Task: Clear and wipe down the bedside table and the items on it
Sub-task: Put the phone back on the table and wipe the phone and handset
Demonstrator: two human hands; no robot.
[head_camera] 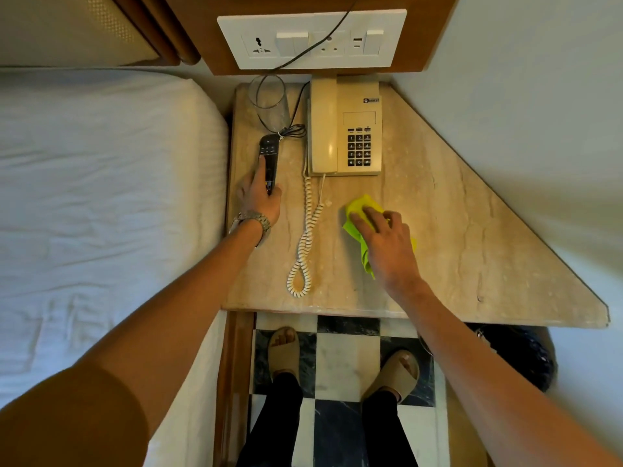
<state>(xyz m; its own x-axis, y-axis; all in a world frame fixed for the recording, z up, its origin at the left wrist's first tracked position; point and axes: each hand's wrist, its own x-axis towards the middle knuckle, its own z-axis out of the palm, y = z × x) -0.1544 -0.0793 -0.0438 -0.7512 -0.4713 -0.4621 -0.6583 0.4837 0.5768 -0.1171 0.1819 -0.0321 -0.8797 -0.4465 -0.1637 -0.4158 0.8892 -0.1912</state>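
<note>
The beige marble bedside table (pixel 472 251) carries a cream desk telephone (pixel 344 126) at the back, its coiled cord (pixel 305 244) trailing toward the front edge. My left hand (pixel 261 197) grips the lower end of a black remote control (pixel 268 156) lying on the table's left side. A clear drinking glass (pixel 269 102) stands behind the remote. My right hand (pixel 387 244) presses flat on a bright yellow-green cloth (pixel 359 210) in the middle of the tabletop, fingers spread over it.
A bed with a white sheet (pixel 101 197) borders the table's left side. A white switch and socket panel (pixel 313 38) sits on the wood board behind, with a black cable (pixel 296 106) hanging to the table. My sandalled feet stand on a checkered floor (pixel 347 358). A dark bag (pixel 526 352) lies under the table's right end.
</note>
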